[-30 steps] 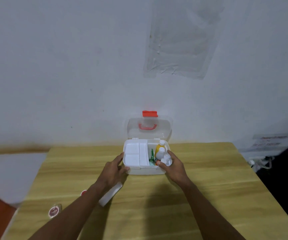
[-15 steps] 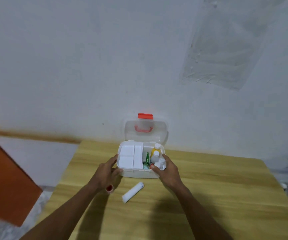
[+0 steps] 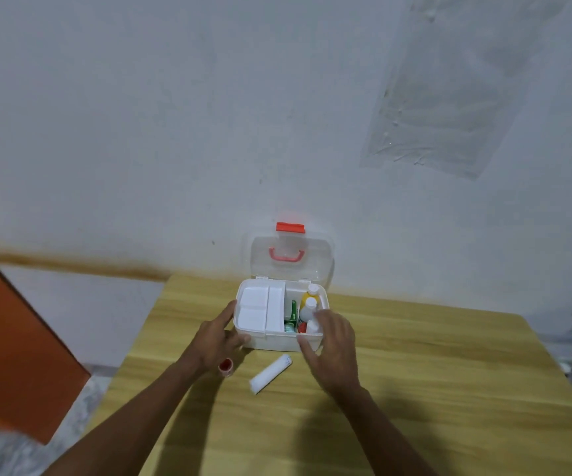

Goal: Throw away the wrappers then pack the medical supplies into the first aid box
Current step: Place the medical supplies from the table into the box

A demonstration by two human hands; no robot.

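Head view: first aid box (image 3: 279,341) sits on wooden counter (image 3: 415,389) at far edge, near wall. Clear lid (image 3: 291,259) stands open, upright, w/ red handle (image 3: 286,254) and red latch (image 3: 290,227) at top. Inside, L compartment holds white insert tray (image 3: 255,309). R compartment holds yellow bottle w/ white cap (image 3: 308,297), a white bottle (image 3: 308,309) in front of it, green pack (image 3: 292,312), and a small red-capped item (image 3: 302,327); further contents too small to tell.

Left hand (image 3: 215,341): fingers apart, spread against box's L front corner, touching the wall; not gripping anything. Small red round item (image 3: 225,365) lies on counter just under the wrist.

Right hand (image 3: 330,348): fingers apart, loosely curved, hovering over box's R front corner, above the bottles. Holds nothing visible; contact w/ box rim cannot be told.

White bandage roll (image 3: 270,373) lies on counter, angled, just in front of box, between the two hands, touching neither.
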